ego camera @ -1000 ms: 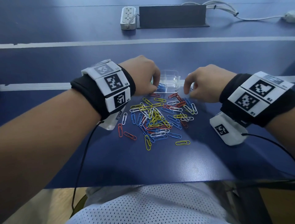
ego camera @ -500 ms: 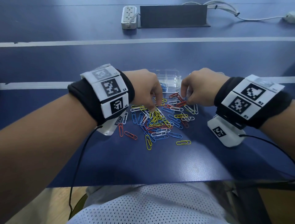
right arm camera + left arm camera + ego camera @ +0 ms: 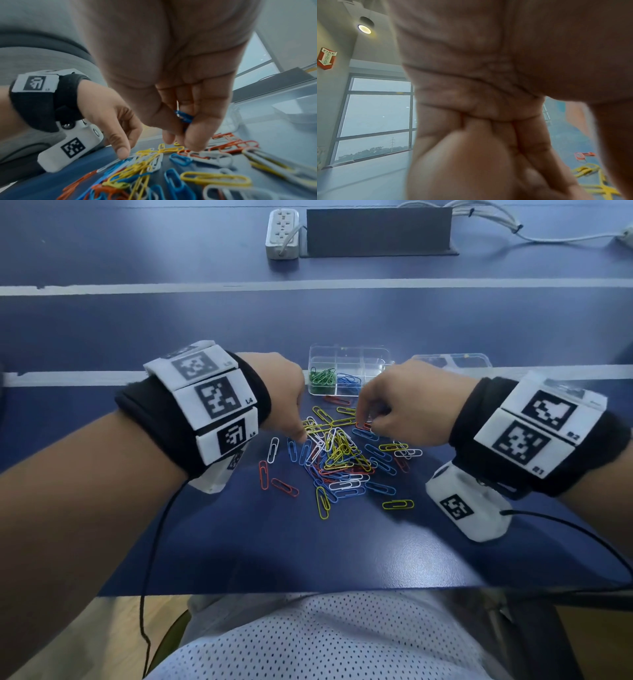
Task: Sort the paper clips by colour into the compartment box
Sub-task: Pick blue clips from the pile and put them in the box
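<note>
At the left of the head view we see our left hand (image 3: pixel 279 392) reaching down into the pile of paper clips (image 3: pixel 337 455) at the middle of the frame. From the right wrist view its fingers (image 3: pixel 120 147) hang loosely bent and narrow, one fingertip touching the clips at the pile's left edge; we cannot see it pinching any clip. Two orange clips (image 3: pixel 277 481) lie apart from the pile, just to its lower left, on the blue table (image 3: pixel 239 542).

Above the pile, at the upper middle of the frame, stands the clear compartment box (image 3: pixel 349 361). Its near left compartment holds green clips (image 3: pixel 322 376), and the one just to the right of it holds blue clips (image 3: pixel 348 380); the other compartments are too faint to judge.

To the right, our right hand (image 3: pixel 404 409) hovers over the pile's upper right part, fingers curled tight. In the right wrist view they close on a blue clip (image 3: pixel 184 117) tucked against the palm, and the fingertips (image 3: pixel 193 146) reach down to the clips below. A single yellow clip (image 3: pixel 397 504) lies alone at the lower right of the pile.
</note>
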A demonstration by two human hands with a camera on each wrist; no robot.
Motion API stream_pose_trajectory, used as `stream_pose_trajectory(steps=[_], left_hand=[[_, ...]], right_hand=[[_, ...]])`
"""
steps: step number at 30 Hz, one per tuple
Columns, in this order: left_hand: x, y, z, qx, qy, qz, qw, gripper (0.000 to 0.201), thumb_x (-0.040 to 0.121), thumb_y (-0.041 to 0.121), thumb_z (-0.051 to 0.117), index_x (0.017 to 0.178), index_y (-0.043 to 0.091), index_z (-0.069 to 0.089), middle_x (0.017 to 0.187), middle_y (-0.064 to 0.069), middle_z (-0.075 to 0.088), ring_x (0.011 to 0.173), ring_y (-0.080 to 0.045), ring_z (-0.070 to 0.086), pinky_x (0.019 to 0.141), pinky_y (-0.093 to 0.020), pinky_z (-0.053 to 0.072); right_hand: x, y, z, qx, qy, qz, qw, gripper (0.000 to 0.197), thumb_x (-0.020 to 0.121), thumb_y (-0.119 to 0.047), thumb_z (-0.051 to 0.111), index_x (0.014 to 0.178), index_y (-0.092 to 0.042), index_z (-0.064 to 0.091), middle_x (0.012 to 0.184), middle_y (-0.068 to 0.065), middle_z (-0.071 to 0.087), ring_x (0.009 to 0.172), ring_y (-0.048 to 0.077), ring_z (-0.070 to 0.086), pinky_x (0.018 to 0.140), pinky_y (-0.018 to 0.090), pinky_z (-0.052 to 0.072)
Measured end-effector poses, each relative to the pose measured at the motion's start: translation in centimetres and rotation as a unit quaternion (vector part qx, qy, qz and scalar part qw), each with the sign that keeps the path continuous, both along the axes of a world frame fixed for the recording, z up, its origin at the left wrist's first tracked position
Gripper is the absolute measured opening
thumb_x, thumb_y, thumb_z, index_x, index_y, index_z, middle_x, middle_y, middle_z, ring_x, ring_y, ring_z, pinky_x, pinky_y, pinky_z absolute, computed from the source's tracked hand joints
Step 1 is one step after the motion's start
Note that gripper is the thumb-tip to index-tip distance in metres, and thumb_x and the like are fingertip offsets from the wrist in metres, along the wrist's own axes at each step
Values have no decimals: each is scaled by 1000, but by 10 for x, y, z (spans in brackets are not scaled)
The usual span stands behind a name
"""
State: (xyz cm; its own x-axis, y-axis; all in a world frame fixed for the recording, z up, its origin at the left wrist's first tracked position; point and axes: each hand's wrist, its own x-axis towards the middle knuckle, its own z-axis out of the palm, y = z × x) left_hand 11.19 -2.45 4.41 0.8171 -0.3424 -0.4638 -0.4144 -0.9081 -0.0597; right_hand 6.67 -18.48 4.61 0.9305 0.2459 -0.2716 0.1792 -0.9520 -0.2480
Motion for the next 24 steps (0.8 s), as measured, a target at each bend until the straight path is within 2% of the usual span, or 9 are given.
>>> stream_pose_trajectory(steps=[3, 6, 8, 10, 12, 15, 18, 21, 24], left_hand=[[-5, 0, -4, 18, 3, 11, 1000, 45, 75, 55, 65, 59, 14, 55, 51, 1, 51, 68, -23, 57, 63, -29, 45], [-10, -2, -4, 22, -2, 18, 1000, 47, 75, 56, 64, 55, 16, 48, 54, 0, 49, 67, -23, 54, 60, -30, 42], [-11, -3, -3, 19, -6, 11, 1000, 43, 77, 51, 64, 56, 19, 45, 56, 1, 47, 69, -24, 54, 62, -30, 43], [-11, -3, -3, 14, -16, -5, 1000, 37, 78, 42, 65, 57, 21, 43, 57, 2, 46, 72, -24, 54, 62, -30, 43], [-11, -3, -3, 12, -21, -20, 1000, 26, 79, 33, 63, 61, 19, 50, 57, 2, 45, 72, -24, 54, 58, -27, 41], [-11, 1, -3, 2, -32, -26, 999, 15, 79, 27, 58, 66, 18, 57, 52, 1, 43, 65, -24, 48, 47, -21, 30], [-12, 4, -3, -7, -31, -8, 999, 36, 80, 41, 58, 59, 13, 52, 52, 0, 45, 62, -24, 49, 48, -23, 32], [-15, 2, -2, -4, -18, 12, 1000, 51, 73, 59, 63, 54, 15, 45, 55, -2, 45, 57, -21, 47, 54, -27, 37], [-17, 0, -3, 3, -25, 11, 1000, 45, 72, 52, 69, 59, 13, 50, 56, -1, 41, 59, -22, 47, 55, -29, 38]], right_hand=[[-2, 7, -2, -12, -2, 29, 1000, 28, 78, -10, 53, 93, -22, 73, 76, -1, 60, 84, 25, 60, 82, 32, 53], [0, 10, -4, -33, -6, 35, 999, 19, 78, -12, 60, 89, -20, 74, 77, 0, 62, 77, 22, 57, 72, 25, 48], [1, 11, -5, -39, -8, 33, 999, 16, 77, -13, 63, 87, -21, 73, 81, 2, 65, 79, 23, 59, 70, 25, 48], [1, 11, -6, -33, -8, 29, 999, 18, 76, -11, 62, 86, -22, 73, 88, 6, 69, 84, 27, 64, 76, 31, 54], [2, 11, -5, -30, -8, 24, 999, 22, 76, -9, 60, 87, -23, 73, 91, 7, 71, 87, 29, 65, 79, 34, 55], [3, 9, -6, -22, -9, 14, 1000, 24, 78, -11, 56, 94, -22, 71, 89, 4, 69, 85, 25, 60, 77, 27, 49], [6, 5, -3, -4, -14, -4, 1000, 25, 81, -17, 55, 98, -26, 70, 81, -3, 60, 80, 19, 49, 74, 24, 40], [6, 1, 3, 15, 7, -24, 1000, 23, 82, -20, 55, 94, -29, 72, 81, -5, 62, 77, 17, 51, 68, 22, 38], [4, -3, 5, 25, 31, -31, 999, 22, 81, -19, 54, 86, -31, 71, 70, -9, 63, 69, 15, 53, 62, 21, 42]])
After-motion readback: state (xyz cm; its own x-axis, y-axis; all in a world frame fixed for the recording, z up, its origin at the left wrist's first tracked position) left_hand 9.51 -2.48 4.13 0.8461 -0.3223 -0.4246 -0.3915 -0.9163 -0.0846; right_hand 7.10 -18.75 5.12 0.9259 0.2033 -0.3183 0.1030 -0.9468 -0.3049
